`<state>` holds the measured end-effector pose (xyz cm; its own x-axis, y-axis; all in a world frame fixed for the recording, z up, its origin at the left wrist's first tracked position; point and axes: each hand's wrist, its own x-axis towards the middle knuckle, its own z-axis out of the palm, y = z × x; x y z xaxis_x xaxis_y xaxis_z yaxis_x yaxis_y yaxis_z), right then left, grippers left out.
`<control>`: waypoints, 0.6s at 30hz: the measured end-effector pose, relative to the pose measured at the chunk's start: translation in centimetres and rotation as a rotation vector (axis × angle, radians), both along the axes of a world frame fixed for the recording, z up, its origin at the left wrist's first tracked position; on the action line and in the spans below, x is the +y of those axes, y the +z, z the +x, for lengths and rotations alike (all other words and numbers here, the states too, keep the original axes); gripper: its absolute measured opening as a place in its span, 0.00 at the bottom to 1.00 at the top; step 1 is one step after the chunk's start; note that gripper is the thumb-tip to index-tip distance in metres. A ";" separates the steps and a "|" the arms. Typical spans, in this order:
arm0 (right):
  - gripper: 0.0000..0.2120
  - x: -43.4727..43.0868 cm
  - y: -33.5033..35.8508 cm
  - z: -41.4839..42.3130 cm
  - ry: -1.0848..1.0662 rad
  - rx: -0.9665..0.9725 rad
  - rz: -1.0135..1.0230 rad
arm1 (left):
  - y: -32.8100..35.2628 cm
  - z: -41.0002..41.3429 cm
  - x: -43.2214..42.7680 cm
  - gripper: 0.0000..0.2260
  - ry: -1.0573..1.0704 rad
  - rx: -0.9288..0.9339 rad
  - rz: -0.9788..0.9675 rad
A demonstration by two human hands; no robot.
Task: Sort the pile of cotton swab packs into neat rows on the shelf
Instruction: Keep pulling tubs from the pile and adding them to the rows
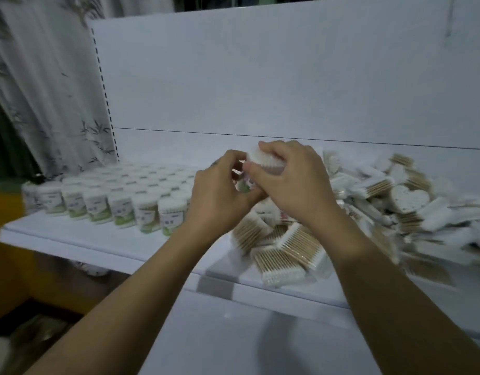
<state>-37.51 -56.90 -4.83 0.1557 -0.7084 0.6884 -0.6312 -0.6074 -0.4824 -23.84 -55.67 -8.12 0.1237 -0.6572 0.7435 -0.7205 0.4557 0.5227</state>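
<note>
Your left hand [219, 182] and right hand [290, 180] both curl their fingers round one swab pack [263, 158], held above the middle of the shelf [98, 239]. The loose pile [382, 201] lies toward its right edge; rowed tubs [111, 196] stand toward its left edge.

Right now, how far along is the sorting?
Partly done: rows of tubs stand on the shelf, at its left. The left hand and right hand hold one pack above it. The big pile on the right is unsorted.
</note>
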 end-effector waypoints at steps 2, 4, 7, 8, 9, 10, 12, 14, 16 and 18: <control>0.28 0.0 -0.3 2.4 0.009 0.026 0.001 | -0.1 2.2 0.1 0.21 0.045 -0.011 -0.016; 0.26 -0.3 -0.5 4.2 0.010 0.029 0.022 | -0.4 4.3 0.0 0.24 0.092 -0.084 -0.008; 0.25 -1.7 -1.4 6.1 -0.033 0.042 0.119 | -1.6 7.9 -0.5 0.34 0.155 -0.218 0.032; 0.25 -2.2 -1.9 6.7 -0.071 0.075 0.149 | -2.1 9.2 -0.6 0.37 0.185 -0.248 0.047; 0.25 -2.6 -2.5 7.1 -0.110 0.112 0.175 | -2.7 10.5 -0.7 0.37 0.218 -0.281 0.053; 0.25 -2.9 -3.1 7.5 -0.135 0.141 0.198 | -3.4 11.6 -0.7 0.37 0.249 -0.316 0.039; 0.25 -3.4 -3.9 8.3 -0.129 0.146 0.244 | -4.6 13.6 -0.8 0.34 0.286 -0.366 0.002; 0.24 -3.7 -4.4 9.2 -0.101 0.103 0.275 | -5.9 14.9 -1.1 0.32 0.313 -0.404 -0.009; 0.23 -4.3 -5.0 10.0 -0.097 0.082 0.295 | -7.3 15.5 -1.4 0.31 0.321 -0.463 -0.016; 0.24 -4.5 -5.5 10.5 -0.097 0.094 0.336 | -8.7 15.7 -1.7 0.31 0.302 -0.511 -0.017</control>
<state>-27.04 -61.42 -10.36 0.1283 -0.9073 0.4004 -0.7293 -0.3599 -0.5818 -8.18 -57.39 -16.81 -0.0731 -0.6363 0.7680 -0.9781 0.1963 0.0696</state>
